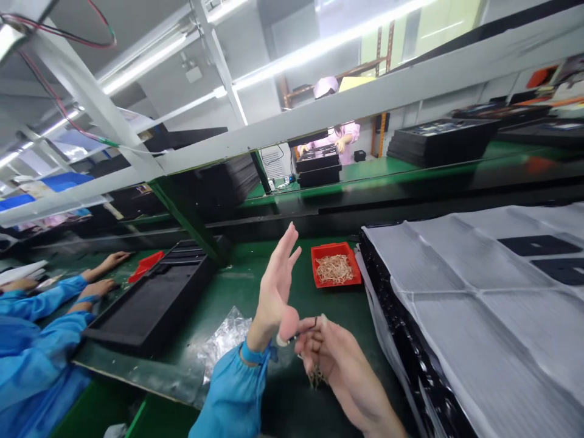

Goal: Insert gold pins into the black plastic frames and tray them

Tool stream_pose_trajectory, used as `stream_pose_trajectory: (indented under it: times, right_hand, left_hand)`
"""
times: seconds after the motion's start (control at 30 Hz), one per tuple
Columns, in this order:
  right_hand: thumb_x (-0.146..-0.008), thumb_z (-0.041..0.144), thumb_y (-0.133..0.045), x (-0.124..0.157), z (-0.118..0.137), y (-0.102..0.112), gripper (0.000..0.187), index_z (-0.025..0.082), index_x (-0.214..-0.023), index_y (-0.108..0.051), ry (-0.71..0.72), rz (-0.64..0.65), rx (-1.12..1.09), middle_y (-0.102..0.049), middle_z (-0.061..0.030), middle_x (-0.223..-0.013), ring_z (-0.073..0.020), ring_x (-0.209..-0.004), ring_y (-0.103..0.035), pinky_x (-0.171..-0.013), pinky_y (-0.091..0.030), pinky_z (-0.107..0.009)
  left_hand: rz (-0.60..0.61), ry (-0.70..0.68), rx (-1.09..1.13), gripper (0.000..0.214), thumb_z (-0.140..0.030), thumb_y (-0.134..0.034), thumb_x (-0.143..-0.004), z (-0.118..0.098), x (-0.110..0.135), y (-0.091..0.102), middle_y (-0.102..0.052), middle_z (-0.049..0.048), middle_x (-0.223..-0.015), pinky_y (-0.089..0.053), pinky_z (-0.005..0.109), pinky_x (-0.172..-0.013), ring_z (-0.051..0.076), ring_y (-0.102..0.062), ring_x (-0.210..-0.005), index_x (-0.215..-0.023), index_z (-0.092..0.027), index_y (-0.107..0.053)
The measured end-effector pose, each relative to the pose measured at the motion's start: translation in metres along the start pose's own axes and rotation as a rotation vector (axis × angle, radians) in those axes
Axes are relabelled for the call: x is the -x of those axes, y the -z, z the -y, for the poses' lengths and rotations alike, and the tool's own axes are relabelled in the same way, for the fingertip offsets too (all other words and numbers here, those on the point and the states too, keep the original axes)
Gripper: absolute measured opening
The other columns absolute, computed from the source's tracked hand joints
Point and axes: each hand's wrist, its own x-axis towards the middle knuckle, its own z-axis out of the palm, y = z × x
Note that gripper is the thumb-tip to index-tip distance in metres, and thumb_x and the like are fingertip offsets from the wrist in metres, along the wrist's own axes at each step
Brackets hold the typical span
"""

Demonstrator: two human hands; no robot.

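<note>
My left hand (pixel 277 295) is raised over the green bench, its fingers stretched upward and its thumb bent toward my right hand. My right hand (pixel 335 359) has its fingers curled, with the fingertips close to the left thumb. A small bunch of beige pieces (pixel 316 378) hangs under the curled right fingers. Something small and dark shows between the left thumb and the right fingertips, too small to name. Ahead of both hands stands a red tray (pixel 314 265) holding many similar beige, loop-like pieces.
Clear plastic film (pixel 225 340) lies left of my hands, beside a black tray (pixel 137 304). A co-worker's blue sleeves (pixel 50 304) are at far left, near another red tray (pixel 146 266). Translucent grey sheeting (pixel 438 261) over a black stack rises at right. A metal beam (pixel 274 140) crosses above.
</note>
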Motion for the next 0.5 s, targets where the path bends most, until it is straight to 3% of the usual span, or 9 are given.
stream_pose_trajectory:
  times: [0.13, 0.23, 0.3, 0.4, 0.47, 0.5]
  right_hand:
    - [-0.079, 0.079, -0.077, 0.022, 0.006, -0.003, 0.066, 0.014, -0.092, -0.073, 0.016, 0.062, -0.219, -0.072, -0.0057, -0.075, -0.0084, -0.057, -0.052, -0.060, -0.043, -0.024]
    - [-0.086, 0.065, -0.081, 0.021, 0.002, 0.002, 0.051, 0.017, -0.084, -0.065, 0.086, -0.015, -0.250, -0.064, 0.0015, -0.065, -0.0052, -0.053, -0.046, -0.056, -0.036, -0.021]
    - [-0.089, 0.066, -0.077, 0.019, -0.005, 0.006, 0.051, 0.018, -0.083, -0.061, 0.157, -0.068, -0.240, -0.059, 0.0047, -0.062, -0.0043, -0.051, -0.043, -0.053, -0.033, -0.020]
    - [-0.098, 0.069, -0.062, 0.023, -0.011, 0.011, 0.052, 0.017, -0.091, -0.064, 0.278, -0.065, -0.142, -0.058, 0.0046, -0.067, -0.0065, -0.053, -0.049, -0.054, -0.043, -0.021]
    - [-0.104, 0.050, -0.064, 0.032, -0.008, 0.012, 0.034, 0.018, -0.112, -0.069, 0.372, -0.031, 0.002, -0.073, -0.0031, -0.097, -0.0141, -0.077, -0.069, -0.069, -0.060, -0.030]
    - [-0.105, 0.043, -0.065, 0.038, -0.004, 0.011, 0.026, 0.022, -0.119, -0.069, 0.424, -0.015, 0.085, -0.074, -0.0066, -0.115, -0.0183, -0.093, -0.072, -0.080, -0.064, -0.036]
  left_hand:
    - [0.176, -0.008, -0.041, 0.134, -0.096, -0.069, -0.055, -0.005, 0.004, -0.008, -0.030, 0.0210, -0.178, -0.025, 0.064, -0.130, 0.046, -0.020, -0.165, -0.166, -0.026, -0.041]
    - [0.323, 0.023, -0.086, 0.128, -0.090, -0.073, -0.059, -0.008, 0.006, -0.009, -0.033, 0.0172, -0.177, -0.026, 0.059, -0.132, 0.043, -0.024, -0.165, -0.167, -0.030, -0.040]
    - [0.397, 0.046, -0.094, 0.120, -0.086, -0.076, -0.064, -0.010, -0.001, -0.007, -0.040, 0.0173, -0.174, -0.029, 0.054, -0.132, 0.041, -0.033, -0.162, -0.165, -0.029, -0.045]
    - [0.532, 0.056, -0.067, 0.112, -0.097, -0.057, -0.072, -0.009, -0.036, -0.009, -0.065, 0.0229, -0.153, -0.049, 0.051, -0.119, 0.041, -0.060, -0.143, -0.150, -0.018, -0.065]
    - [0.628, 0.064, -0.072, 0.107, -0.101, -0.039, -0.078, -0.008, -0.074, -0.028, -0.080, 0.0221, -0.127, -0.062, 0.049, -0.102, 0.039, -0.077, -0.117, -0.129, -0.015, -0.078]
    - [0.664, 0.077, -0.103, 0.098, -0.097, -0.039, -0.085, -0.007, -0.094, -0.046, -0.083, 0.0200, -0.117, -0.064, 0.048, -0.097, 0.035, -0.081, -0.107, -0.120, -0.016, -0.081]
